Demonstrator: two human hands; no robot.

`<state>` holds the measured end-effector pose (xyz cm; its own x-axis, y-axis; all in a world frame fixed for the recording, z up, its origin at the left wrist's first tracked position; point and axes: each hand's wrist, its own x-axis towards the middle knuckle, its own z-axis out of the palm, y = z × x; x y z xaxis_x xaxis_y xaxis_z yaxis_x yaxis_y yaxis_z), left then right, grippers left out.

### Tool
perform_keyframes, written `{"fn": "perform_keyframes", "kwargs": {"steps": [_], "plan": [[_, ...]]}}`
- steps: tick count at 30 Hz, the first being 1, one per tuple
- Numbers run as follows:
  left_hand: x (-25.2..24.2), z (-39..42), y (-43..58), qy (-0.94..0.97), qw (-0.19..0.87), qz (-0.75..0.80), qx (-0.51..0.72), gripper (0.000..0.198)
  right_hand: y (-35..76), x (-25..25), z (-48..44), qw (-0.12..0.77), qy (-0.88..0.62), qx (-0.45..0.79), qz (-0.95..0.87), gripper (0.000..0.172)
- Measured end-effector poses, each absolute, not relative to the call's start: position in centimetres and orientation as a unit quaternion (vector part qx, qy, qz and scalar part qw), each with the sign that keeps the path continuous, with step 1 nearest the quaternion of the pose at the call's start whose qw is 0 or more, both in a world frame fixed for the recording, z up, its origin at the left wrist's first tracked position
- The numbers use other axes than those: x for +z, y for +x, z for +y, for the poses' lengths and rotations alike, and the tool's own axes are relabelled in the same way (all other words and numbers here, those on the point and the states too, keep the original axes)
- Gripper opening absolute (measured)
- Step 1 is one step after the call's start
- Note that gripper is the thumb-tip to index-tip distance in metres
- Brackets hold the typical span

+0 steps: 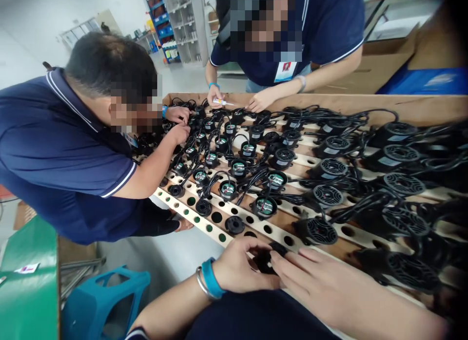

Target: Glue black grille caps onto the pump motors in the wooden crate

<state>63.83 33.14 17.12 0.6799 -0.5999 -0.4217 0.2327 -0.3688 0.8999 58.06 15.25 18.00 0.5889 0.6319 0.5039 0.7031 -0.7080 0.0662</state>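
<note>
My left hand point(239, 267), with a teal band and a silver bangle at the wrist, curls its thumb and fingers around a black round plastic part point(263, 262). From the other side my right hand point(310, 276) presses its fingertips on the same part; its fingers cover much of it. Just beyond lies a black disc-shaped cap point(234, 225) on a pale wooden strip with round holes point(197, 218). Behind it stand round black housings that show green circuit boards, such as an open housing point(264, 206). Black housings with patterned grille tops, like a grilled unit point(321, 230), fill the right side.
A wooden-walled bench point(417, 108) carries several rows of housings and tangled black cables point(351, 203). A co-worker point(73, 160) leans in from the left. Another person point(321, 38) across the bench holds a small white tube point(219, 102). A blue stool point(106, 291) stands lower left.
</note>
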Motion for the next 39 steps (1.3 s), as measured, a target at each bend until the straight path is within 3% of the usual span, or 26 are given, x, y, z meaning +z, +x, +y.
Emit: {"fn": "perform_keyframes", "kwargs": {"steps": [5, 10, 18, 29, 39], "plan": [[16.7, 32.9, 62.5, 0.776, 0.54, -0.142, -0.292, 0.055, 58.5, 16.4, 14.5, 0.122, -0.872, -0.242, -0.407, 0.041], [16.6, 33.3, 61.9, 0.812, 0.517, -0.17, -0.211, 0.052, 62.2, 14.8, 9.6, 0.234, -0.896, -0.138, -0.35, 0.029], [14.3, 34.4, 61.3, 0.864, 0.472, -0.128, -0.114, 0.048, 70.8, 11.0, 5.4, 0.251, -0.928, -0.029, -0.273, 0.043], [12.6, 29.5, 64.0, 0.903, 0.398, -0.159, 0.012, 0.049, 74.5, 8.1, 5.3, 0.286, -0.903, -0.012, -0.319, 0.035], [11.2, 26.5, 66.4, 0.936, 0.309, -0.161, 0.044, 0.048, 76.2, 9.3, 5.3, 0.273, -0.897, 0.126, -0.325, 0.025]]}}
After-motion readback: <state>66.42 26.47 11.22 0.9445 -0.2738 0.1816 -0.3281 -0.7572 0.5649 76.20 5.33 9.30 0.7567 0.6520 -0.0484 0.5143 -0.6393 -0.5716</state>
